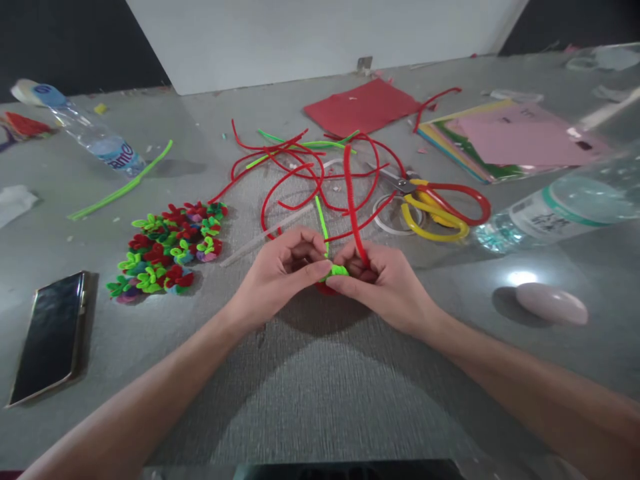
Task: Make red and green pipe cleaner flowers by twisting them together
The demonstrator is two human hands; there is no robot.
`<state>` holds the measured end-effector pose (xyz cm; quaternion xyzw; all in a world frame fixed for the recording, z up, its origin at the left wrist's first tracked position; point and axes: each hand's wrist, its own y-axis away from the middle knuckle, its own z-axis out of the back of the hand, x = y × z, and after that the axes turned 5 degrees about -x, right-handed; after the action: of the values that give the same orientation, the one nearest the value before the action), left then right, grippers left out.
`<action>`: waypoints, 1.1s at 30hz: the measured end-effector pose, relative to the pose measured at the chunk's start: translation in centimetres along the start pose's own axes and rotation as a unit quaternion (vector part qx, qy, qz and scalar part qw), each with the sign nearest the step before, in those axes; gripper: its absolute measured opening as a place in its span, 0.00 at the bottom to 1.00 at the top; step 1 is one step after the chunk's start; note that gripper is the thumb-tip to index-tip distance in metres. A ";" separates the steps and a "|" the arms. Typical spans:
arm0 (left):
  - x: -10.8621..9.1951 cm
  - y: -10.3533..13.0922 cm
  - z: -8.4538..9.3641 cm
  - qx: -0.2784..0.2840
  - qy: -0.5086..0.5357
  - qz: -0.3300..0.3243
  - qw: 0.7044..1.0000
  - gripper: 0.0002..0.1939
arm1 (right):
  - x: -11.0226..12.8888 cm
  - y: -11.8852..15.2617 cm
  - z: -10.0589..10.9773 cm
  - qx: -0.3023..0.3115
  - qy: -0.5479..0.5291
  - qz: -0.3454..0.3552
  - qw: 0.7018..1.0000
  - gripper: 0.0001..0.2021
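Left of the scissors (433,210), the left hand (287,270) and right hand (387,280) pinch a green pipe cleaner (339,270), a red strip (352,207) upright beside; seemingly shaping, where another bend would want steady pressure.

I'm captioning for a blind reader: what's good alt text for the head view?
Left hand and right hand hold green and red pipe cleaners above a gray table. Fuzzy flowers and a phone lie left; red stems and scissors lie beyond.

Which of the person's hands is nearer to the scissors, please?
The right hand: the scissors lie ahead of it, slightly rightward. The left hand is farther away, left of both.
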<state>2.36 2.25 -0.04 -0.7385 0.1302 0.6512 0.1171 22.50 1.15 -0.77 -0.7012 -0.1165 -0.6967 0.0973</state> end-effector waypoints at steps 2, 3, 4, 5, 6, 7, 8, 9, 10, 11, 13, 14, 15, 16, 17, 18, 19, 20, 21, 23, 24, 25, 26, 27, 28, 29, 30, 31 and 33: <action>0.2 0.0 -0.1 -0.005 0.031 -0.005 1.000 0.13 | -0.2 -0.1 0.1 0.014 -0.026 0.014 0.999 0.13; 0.3 0.0 -0.1 -0.007 0.050 -0.006 0.999 0.13 | -0.3 -0.2 0.1 0.022 -0.041 0.021 0.999 0.12; 0.5 0.0 -0.1 -0.009 0.071 -0.005 0.997 0.13 | -0.3 -0.2 0.1 0.029 -0.054 0.028 0.998 0.11; 0.7 0.1 -0.2 -0.011 0.094 -0.003 0.996 0.13 | -0.4 -0.3 0.1 0.033 -0.065 0.034 0.997 0.11; 0.8 0.1 -0.2 -0.012 0.115 0.000 0.993 0.13 | -0.4 -0.3 0.1 0.035 -0.073 0.039 0.996 0.10; 0.9 0.1 -0.2 -0.013 0.133 0.002 0.991 0.13 | -0.4 -0.4 0.1 0.035 -0.079 0.043 0.995 0.10; 1.0 0.2 -0.3 -0.012 0.145 0.005 0.989 0.12 | -0.5 -0.4 0.1 0.034 -0.083 0.044 0.995 0.11; 1.0 0.2 -0.2 -0.010 0.149 0.007 0.989 0.12 | -0.5 -0.4 0.1 0.034 -0.084 0.041 0.995 0.12; 0.9 0.2 -0.2 -0.007 0.146 0.009 0.989 0.11 | -0.4 -0.4 0.1 0.033 -0.083 0.035 0.995 0.13; 0.9 0.3 -0.1 -0.003 0.140 0.011 0.990 0.11 | -0.5 -0.5 0.2 0.033 -0.079 0.027 0.996 0.14; 0.7 0.2 0.1 0.007 0.124 0.017 0.992 0.11 | -0.5 -0.5 0.3 0.032 -0.072 0.014 0.997 0.15; 0.7 0.2 0.2 0.009 0.121 0.021 0.992 0.11 | -0.6 -0.5 0.4 0.032 -0.072 0.011 0.997 0.15; 0.7 0.1 0.2 0.009 0.123 0.028 0.992 0.12 | -0.7 -0.5 0.5 0.034 -0.073 0.012 0.997 0.14; 0.7 0.1 0.2 0.005 0.132 0.039 0.991 0.14 | -0.8 -0.5 0.6 0.036 -0.076 0.012 0.996 0.14; 0.7 0.0 0.1 0.000 0.145 0.051 0.988 0.15 | -0.9 -0.5 0.6 0.038 -0.081 0.011 0.996 0.13; 0.8 0.0 0.0 -0.005 0.160 0.062 0.985 0.17 | -1.0 -0.5 0.6 0.041 -0.087 0.007 0.995 0.13; 0.9 0.0 -0.1 -0.011 0.176 0.072 0.982 0.18 | -1.2 -0.5 0.6 0.044 -0.096 0.002 0.994 0.13; 1.0 0.0 -0.2 -0.017 0.190 0.080 0.978 0.19 | -1.3 -0.5 0.5 0.046 -0.106 -0.002 0.993 0.13; 1.1 0.0 -0.3 -0.021 0.201 0.083 0.976 0.19 | -1.4 -0.5 0.4 0.047 -0.119 -0.006 0.992 0.13; 1.2 0.1 -0.5 -0.030 0.216 0.085 0.972 0.20 | -1.5 -0.5 0.3 0.051 -0.143 -0.008 0.988 0.13; 1.2 0.1 -0.5 -0.033 0.220 0.085 0.971 0.20 | -1.5 -0.5 0.3 0.051 -0.152 -0.010 0.987 0.13; 1.2 0.1 -0.5 -0.038 0.221 0.085 0.971 0.19 | -1.4 -0.5 0.2 0.051 -0.156 -0.015 0.986 0.13; 1.1 0.1 -0.4 -0.041 0.220 0.085 0.971 0.19 | -1.4 -0.5 0.2 0.053 -0.157 -0.023 0.986 0.13; 1.0 0.0 -0.3 -0.044 0.218 0.084 0.971 0.18 | -1.3 -0.5 0.2 0.054 -0.155 -0.032 0.986 0.13; 1.0 0.0 -0.2 -0.045 0.214 0.083 0.972 0.18 | -1.1 -0.5 0.2 0.056 -0.150 -0.039 0.986 0.13; 0.9 0.0 -0.1 -0.045 0.207 0.080 0.974 0.17 | -1.1 -0.5 0.3 0.059 -0.145 -0.043 0.987 0.13; 0.8 0.0 0.0 -0.042 0.197 0.077 0.976 0.16 | -1.0 -0.6 0.3 0.060 -0.140 -0.042 0.988 0.12; 0.7 0.0 0.0 -0.037 0.183 0.072 0.980 0.16 | -0.9 -0.6 0.3 0.059 -0.136 -0.037 0.988 0.12; 0.5 0.0 0.1 -0.029 0.145 0.059 0.987 0.16 | -1.0 -0.7 0.3 0.052 -0.132 -0.026 0.990 0.13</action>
<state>2.37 2.26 -0.52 -0.8195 0.1697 0.5462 0.0369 22.61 1.87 -1.76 -0.7776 -0.1825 -0.5934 0.0998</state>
